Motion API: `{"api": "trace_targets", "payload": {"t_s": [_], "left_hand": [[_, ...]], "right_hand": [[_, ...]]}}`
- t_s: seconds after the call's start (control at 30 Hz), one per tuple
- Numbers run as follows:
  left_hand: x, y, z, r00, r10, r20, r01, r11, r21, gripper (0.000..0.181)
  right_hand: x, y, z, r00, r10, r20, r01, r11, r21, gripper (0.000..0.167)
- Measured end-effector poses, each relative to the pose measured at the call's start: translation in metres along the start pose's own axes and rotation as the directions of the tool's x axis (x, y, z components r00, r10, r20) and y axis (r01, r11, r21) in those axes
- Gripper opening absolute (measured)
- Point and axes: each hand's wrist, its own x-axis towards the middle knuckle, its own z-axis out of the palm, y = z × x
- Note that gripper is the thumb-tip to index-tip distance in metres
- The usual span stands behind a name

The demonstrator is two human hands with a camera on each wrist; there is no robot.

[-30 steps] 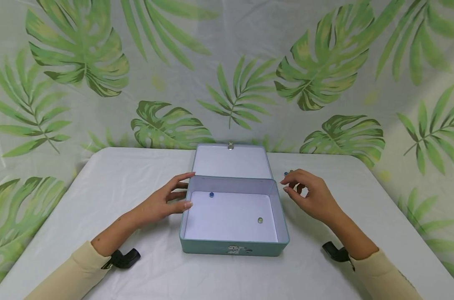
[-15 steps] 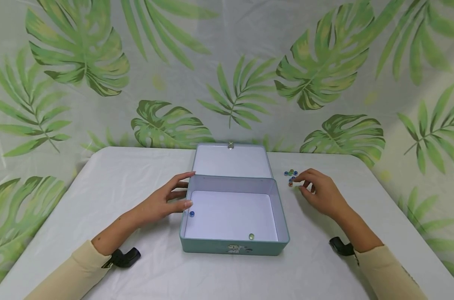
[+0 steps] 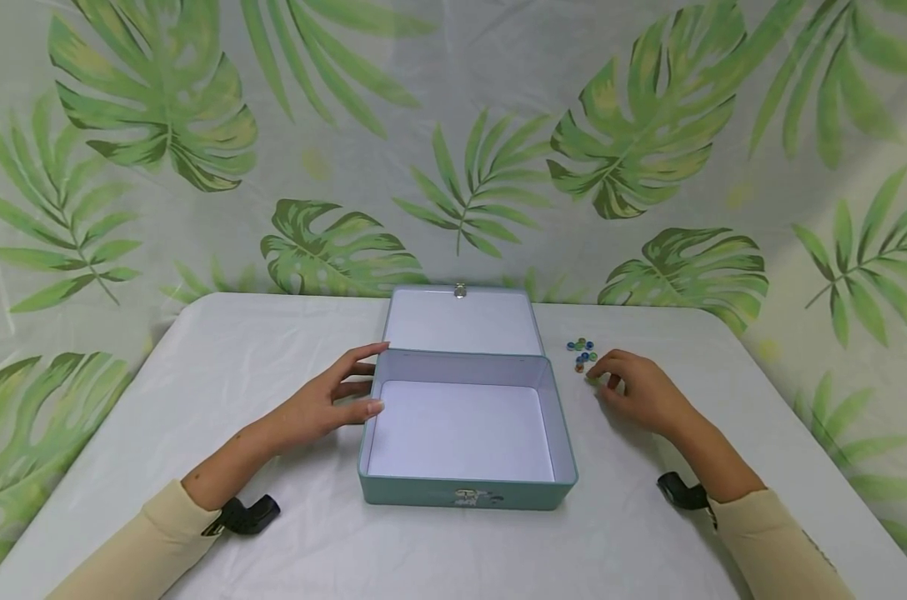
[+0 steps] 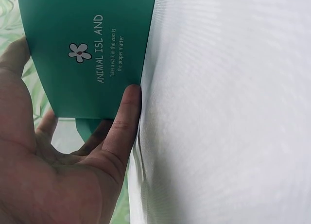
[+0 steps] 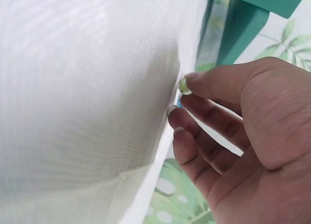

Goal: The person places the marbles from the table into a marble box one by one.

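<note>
Right hand [image 3: 643,393] has shifted outward, pinching a round, glassy marble [image 5: 184,86].

Right hand [image 5: 262,144]: is pinching a green marble [image 5: 184,87] between thumb and forefinger. Tin [image 5: 242,30]: is standing beyond the grip. White cloth [image 5: 82,97]: is lying beside it.

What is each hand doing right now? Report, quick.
Left hand: open, fingers resting against the side of the box.
Right hand: thumb and finger pinch a green marble.
</note>
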Motion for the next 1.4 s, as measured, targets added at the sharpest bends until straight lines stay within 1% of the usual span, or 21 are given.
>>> {"api": "trace_targets", "payload": {"t_s": [0.2, 0.37, 0.5, 0.63, 0.8, 0.97, 1.2, 1.4], "left_hand": [[0.000, -0.002, 0.000, 1.000, 0.013, 0.001, -0.013, 1.000, 0.010, 0.081], [0.000, -0.001, 0.000, 1.000, 0.006, -0.001, -0.006, 1.000, 0.007, 0.081], [0.000, -0.001, 0.000, 1.000, 0.008, -0.003, -0.008, 1.000, 0.004, 0.081], [-0.001, -0.001, 0.001, 1.000, 0.006, -0.004, -0.006, 1.000, 0.003, 0.081], [-0.001, -0.001, 0.001, 1.000, 0.006, 0.000, -0.006, 1.000, 0.000, 0.081], [0.000, -0.001, 0.001, 1.000, 0.006, 0.001, -0.006, 1.000, 0.000, 0.081], [-0.001, -0.002, 0.000, 1.000, 0.005, 0.002, -0.005, 1.000, -0.004, 0.081], [-0.001, -0.001, 0.001, 1.000, 0.006, 0.003, -0.006, 1.000, -0.010, 0.081]], "right_hand": [[0.000, -0.001, 0.001, 0.999, 0.011, 0.035, -0.011, 1.000, 0.011, 0.016], [0.001, -0.002, 0.001, 0.999, 0.011, 0.036, -0.012, 1.000, 0.022, 0.015], [0.002, -0.005, 0.001, 1.000, 0.002, -0.002, -0.002, 0.999, 0.038, 0.016], [0.003, -0.011, 0.001, 0.998, -0.034, -0.052, 0.037, 0.998, 0.058, 0.018], [0.004, -0.024, -0.001, 0.990, -0.084, -0.112, 0.093, 0.992, 0.080, 0.019], [0.005, -0.040, -0.006, 0.980, -0.094, -0.173, 0.114, 0.987, 0.109, 0.023], [0.006, -0.060, -0.011, 0.972, -0.090, -0.215, 0.125, 0.980, 0.155, 0.026], [0.006, -0.074, -0.013, 0.963, -0.122, -0.241, 0.169, 0.968, 0.187, 0.029]]}}
